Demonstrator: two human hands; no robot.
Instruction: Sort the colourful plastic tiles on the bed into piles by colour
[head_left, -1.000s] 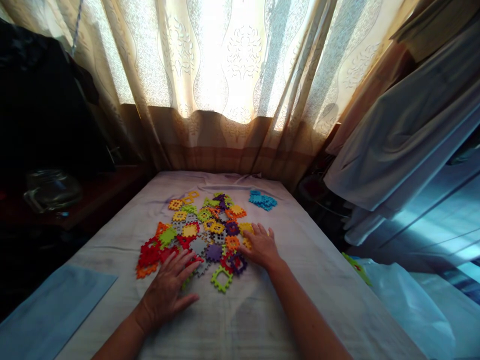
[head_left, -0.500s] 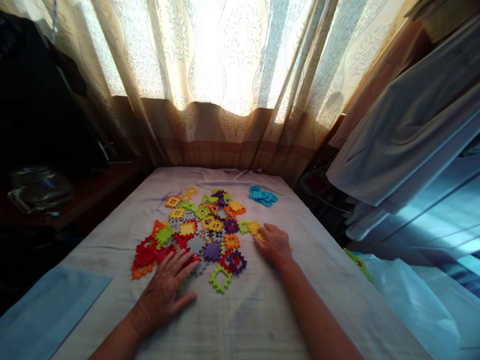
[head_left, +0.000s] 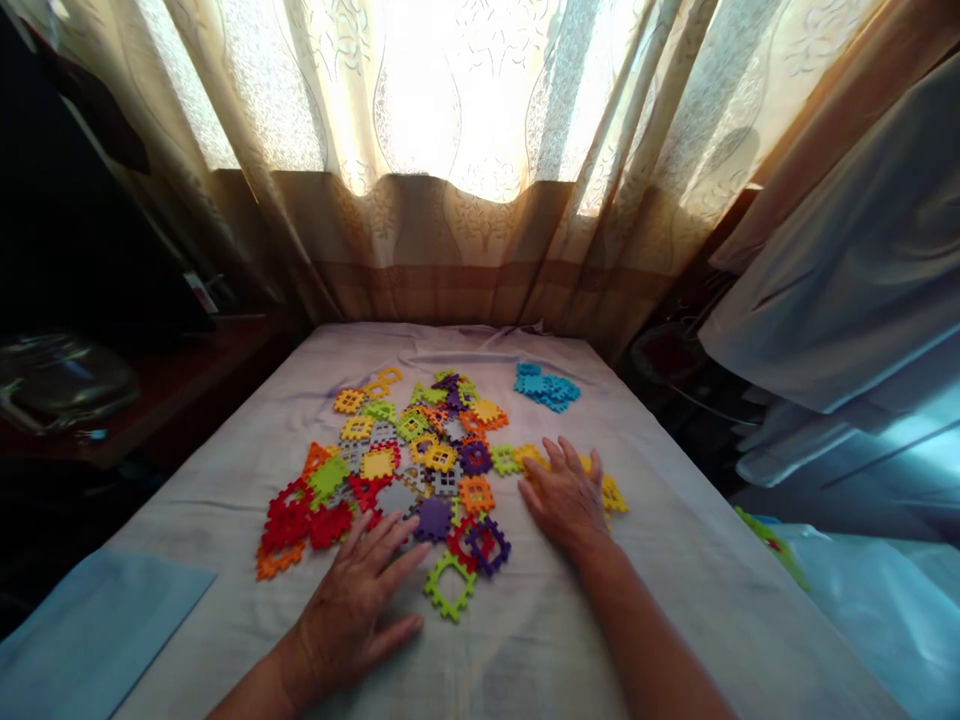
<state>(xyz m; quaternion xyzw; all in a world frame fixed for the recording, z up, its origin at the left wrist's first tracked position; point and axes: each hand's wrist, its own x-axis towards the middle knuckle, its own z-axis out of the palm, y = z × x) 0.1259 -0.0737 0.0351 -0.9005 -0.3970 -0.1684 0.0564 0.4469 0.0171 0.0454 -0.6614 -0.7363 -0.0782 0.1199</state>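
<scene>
My left hand (head_left: 364, 605) lies palm down with its fingers spread, its fingertips over the near edge of a heap of flat, notched plastic building tiles. Close to those fingertips are a grey tile (head_left: 396, 497) and a solid purple tile (head_left: 433, 520). My right hand (head_left: 566, 495), fingers apart, rests over yellow tiles (head_left: 613, 493) to the right of the heap and partly hides them. A small green tile (head_left: 505, 459) is just left of that hand. Nearest to me is a green frame tile (head_left: 450, 588), between the two hands.
Blue tiles (head_left: 546, 387) form a separate pile at the far right of the cloth-covered surface (head_left: 525, 640). A light blue sheet (head_left: 97, 630) lies at the left. Behind hangs a curtain (head_left: 420, 240); clothes (head_left: 840, 290) hang at the right, above a plastic bag (head_left: 862, 590).
My right hand has shifted right and spread its fingers, and more yellow tiles show beyond it. My left hand has moved slightly right. The camera view has tilted a little.
</scene>
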